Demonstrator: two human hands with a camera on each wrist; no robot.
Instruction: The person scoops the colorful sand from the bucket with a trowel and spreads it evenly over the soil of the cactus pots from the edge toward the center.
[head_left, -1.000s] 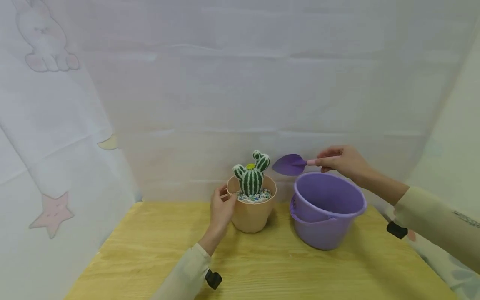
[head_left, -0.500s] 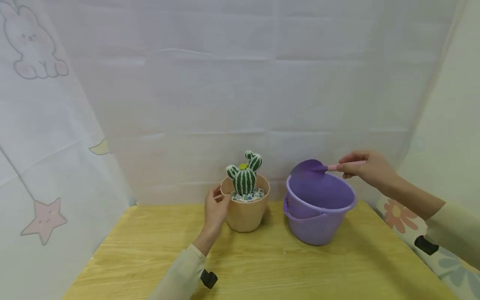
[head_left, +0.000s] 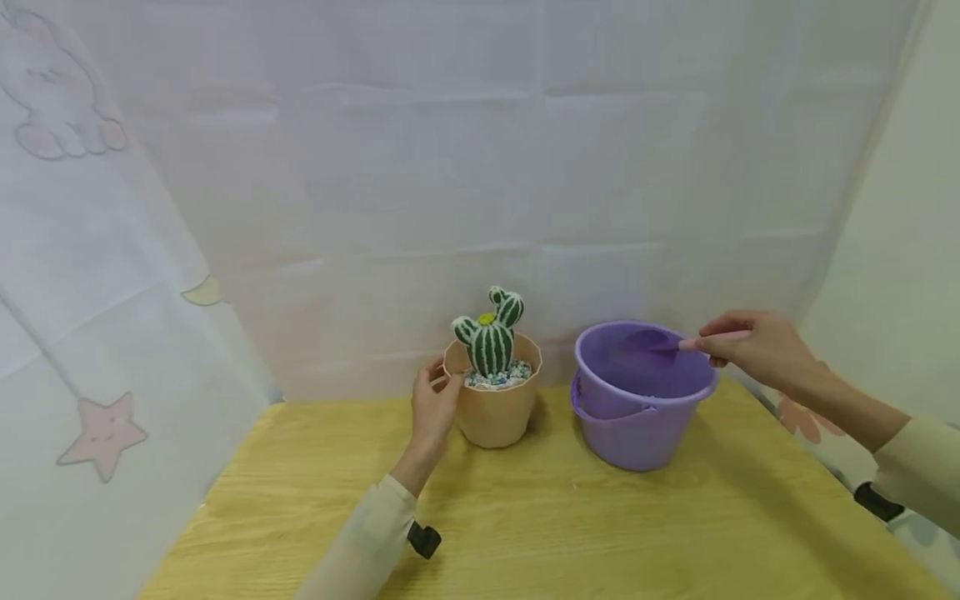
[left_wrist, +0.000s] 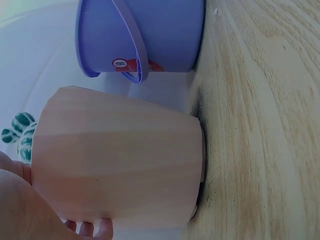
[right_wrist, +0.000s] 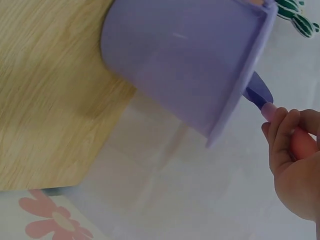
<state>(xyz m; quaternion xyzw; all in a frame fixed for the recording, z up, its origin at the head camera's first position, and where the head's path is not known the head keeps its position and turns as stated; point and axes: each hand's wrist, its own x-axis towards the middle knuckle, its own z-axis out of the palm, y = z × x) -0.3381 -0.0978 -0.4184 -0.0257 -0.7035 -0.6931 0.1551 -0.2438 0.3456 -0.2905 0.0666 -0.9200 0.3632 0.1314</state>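
Note:
My left hand (head_left: pixel 433 410) grips the left side of a peach flowerpot (head_left: pixel 495 417), thumb at the rim and fingers around the wall. A green-and-white knitted cactus (head_left: pixel 492 347) with a yellow top stands in the pot among small pebbles (head_left: pixel 495 381). My right hand (head_left: pixel 761 346) holds a hand trowel (head_left: pixel 687 343) by its pink handle. The trowel's purple blade dips past the rim of a purple bucket (head_left: pixel 630 437), and the bucket wall hides part of it in the right wrist view. What lies at the bucket's bottom is hidden.
Pot and bucket stand apart on a yellow wooden table (head_left: pixel 480 533), close to a white cloth backdrop (head_left: pixel 420 167). The bucket's handle (head_left: pixel 611 419) hangs down its front. On the right, the table edge borders a flower-printed cloth (right_wrist: pixel 55 220).
My right hand has carried the trowel rightward, away from above the pot's side, and lowered its blade into the bucket. The left hand keeps hold of the pot. The head view has shifted slightly.

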